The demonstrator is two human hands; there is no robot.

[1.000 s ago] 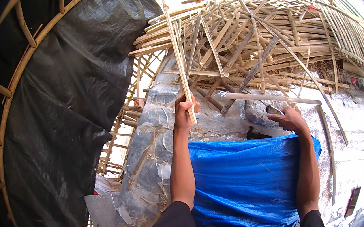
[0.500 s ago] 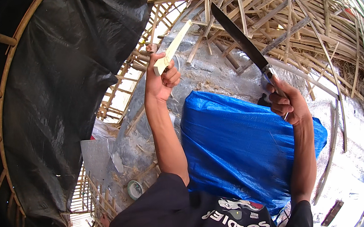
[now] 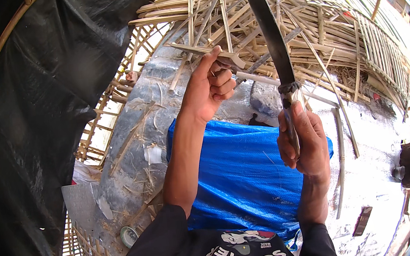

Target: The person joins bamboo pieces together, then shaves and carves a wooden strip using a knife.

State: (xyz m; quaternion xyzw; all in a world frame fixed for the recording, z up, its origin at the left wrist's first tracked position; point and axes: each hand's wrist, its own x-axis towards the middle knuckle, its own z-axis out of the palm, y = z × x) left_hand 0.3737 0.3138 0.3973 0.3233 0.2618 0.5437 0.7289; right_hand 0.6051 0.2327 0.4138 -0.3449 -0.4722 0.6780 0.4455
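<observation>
Between left fingers, bamboo strip

Left hand: raised, fingers closed on a short bamboo strip. Right hand: fist around handle of long dark blade, blade upright. Blue tarp below. Split-bamboo pile beyond. Black sheeting on frame, left.

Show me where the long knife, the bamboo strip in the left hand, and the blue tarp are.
long knife [image 3: 269,31]: head view, on the middle of the dark blade.
bamboo strip [image 3: 197,49]: head view, on the pale slat left of the left hand's fingers.
blue tarp [image 3: 242,174]: head view, on the bare middle of the sheet.
</observation>
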